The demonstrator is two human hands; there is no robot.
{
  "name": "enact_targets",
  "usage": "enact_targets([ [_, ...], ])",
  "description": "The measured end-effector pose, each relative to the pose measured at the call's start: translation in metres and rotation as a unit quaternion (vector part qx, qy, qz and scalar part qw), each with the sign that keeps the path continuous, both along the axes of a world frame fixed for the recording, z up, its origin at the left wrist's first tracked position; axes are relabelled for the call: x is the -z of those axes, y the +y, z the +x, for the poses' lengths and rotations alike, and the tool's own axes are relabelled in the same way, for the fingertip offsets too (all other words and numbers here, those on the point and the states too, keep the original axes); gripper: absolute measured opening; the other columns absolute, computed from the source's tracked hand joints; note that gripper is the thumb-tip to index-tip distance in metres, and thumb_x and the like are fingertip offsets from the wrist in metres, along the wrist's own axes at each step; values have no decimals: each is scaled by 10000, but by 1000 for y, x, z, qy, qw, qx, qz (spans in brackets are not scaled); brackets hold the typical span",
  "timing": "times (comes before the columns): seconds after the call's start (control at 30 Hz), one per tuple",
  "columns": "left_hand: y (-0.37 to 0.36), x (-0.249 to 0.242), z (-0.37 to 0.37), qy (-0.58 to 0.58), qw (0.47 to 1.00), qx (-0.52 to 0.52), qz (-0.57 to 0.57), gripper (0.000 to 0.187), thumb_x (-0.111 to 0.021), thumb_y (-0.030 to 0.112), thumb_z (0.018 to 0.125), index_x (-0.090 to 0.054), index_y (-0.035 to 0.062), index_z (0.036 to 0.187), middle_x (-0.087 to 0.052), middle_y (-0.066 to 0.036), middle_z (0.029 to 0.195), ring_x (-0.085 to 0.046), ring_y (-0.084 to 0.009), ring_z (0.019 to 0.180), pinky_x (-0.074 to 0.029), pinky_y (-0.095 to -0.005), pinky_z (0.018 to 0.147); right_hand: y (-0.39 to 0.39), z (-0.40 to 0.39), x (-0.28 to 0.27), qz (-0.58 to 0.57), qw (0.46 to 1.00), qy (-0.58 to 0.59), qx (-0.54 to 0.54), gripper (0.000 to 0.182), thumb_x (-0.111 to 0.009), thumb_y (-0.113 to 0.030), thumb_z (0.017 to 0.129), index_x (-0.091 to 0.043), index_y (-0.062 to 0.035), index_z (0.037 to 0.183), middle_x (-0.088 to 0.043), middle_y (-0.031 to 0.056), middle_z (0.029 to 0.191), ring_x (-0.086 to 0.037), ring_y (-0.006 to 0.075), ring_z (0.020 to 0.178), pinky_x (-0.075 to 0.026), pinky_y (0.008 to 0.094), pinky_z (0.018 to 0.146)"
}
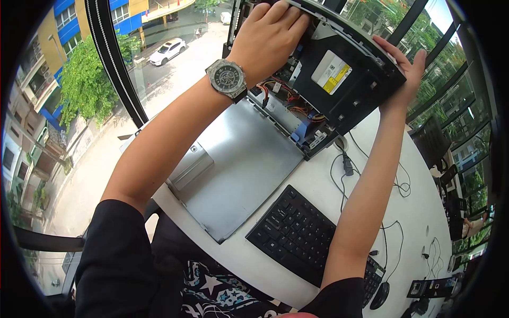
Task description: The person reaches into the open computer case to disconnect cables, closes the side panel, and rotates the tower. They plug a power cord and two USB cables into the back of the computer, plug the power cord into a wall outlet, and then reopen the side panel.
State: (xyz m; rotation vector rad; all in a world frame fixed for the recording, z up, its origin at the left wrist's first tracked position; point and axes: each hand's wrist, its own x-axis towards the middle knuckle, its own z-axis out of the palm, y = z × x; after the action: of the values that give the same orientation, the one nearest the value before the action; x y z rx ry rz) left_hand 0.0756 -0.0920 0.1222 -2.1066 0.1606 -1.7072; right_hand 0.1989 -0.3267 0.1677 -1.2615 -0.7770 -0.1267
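Observation:
An opened desktop computer case stands at the top of the view, its coloured cables and inner parts showing. A black drive cage with a white and yellow label is tilted up along its upper side. My left hand, with a watch at the wrist, has its fingers curled over the upper part of the case; the fingertips are hidden. My right hand holds the front corner of the case from the right, fingers behind the edge and thumb apart. Below the case lies a flat metal side panel.
A black keyboard lies in front on the white table. Black cables run across the right side. A mouse and a circuit board are at the lower right. Windows border the left.

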Motion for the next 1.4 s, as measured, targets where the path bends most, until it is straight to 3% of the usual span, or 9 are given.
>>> enact_targets([
  [0.1,4,15,8,-57,998,-11,6,369,-676,89,807,-721,178,1162,-708,31,1146,-619,-168,1095,-472,-332,833,0,1,0,2,1000,-2,-1,935,-277,-745,986,-748,48,1137,-743,153,1048,-683,208,931,-509,250,899],
  [0.2,10,25,10,17,1000,-23,1,532,-678,71,804,-639,144,1330,-621,46,1344,-477,-162,1256,-384,-335,961,-2,3,0,-3,1000,-4,2,917,-257,-692,1021,-674,97,1233,-730,187,1115,-694,250,975,-538,305,931],
  [0.43,15,20,17,3,1000,5,18,515,-665,75,818,-644,158,1326,-624,33,1366,-490,-180,1252,-352,-359,1024,0,0,0,6,1000,9,5,918,-286,-741,987,-754,36,1132,-744,140,1026,-680,204,928,-506,247,898],
  [0.63,25,8,27,-27,995,94,34,338,-673,128,840,-669,132,1178,-705,31,1107,-643,-138,1044,-533,-299,839,0,0,0,0,1000,15,5,930,-273,-743,988,-747,42,1144,-745,151,1040,-681,207,928,-505,246,903],
  [0.8,16,12,31,6,993,114,-31,343,-661,78,835,-669,148,1170,-714,-11,1134,-727,-219,824,-572,-335,646,-1,3,-1,-8,1000,1,-7,949,-255,-745,990,-739,54,1154,-745,159,1045,-683,212,928,-507,251,910],
  [0.97,22,4,49,3,995,85,-58,82,-669,144,835,-688,166,912,-712,10,832,-724,-209,707,-555,-352,561,-2,2,0,-13,1000,-6,-3,926,-234,-698,1017,-695,84,1204,-740,170,1077,-687,227,948,-525,272,916],
  [1.2,17,0,57,32,994,39,-100,119,-668,111,793,-739,191,845,-738,6,834,-726,-230,711,-563,-359,591,-2,3,0,-14,1000,-21,12,919,-199,-662,1041,-651,108,1256,-738,178,1097,-691,243,968,-536,294,929],
  [1.3,16,-8,51,74,994,-13,-81,162,-669,136,829,-755,197,951,-741,1,851,-717,-230,682,-554,-355,571,0,3,-1,-10,1000,-4,9,957,-226,-737,994,-741,54,1155,-737,169,1067,-658,226,969,-463,257,974],
  [1.4,12,-15,45,170,976,15,-133,126,-602,156,862,-697,98,804,-725,-100,810,-726,-246,770,-575,-388,669,1,1,0,-3,1000,3,6,967,-221,-744,991,-740,55,1156,-737,173,1072,-661,232,976,-466,263,975],
])
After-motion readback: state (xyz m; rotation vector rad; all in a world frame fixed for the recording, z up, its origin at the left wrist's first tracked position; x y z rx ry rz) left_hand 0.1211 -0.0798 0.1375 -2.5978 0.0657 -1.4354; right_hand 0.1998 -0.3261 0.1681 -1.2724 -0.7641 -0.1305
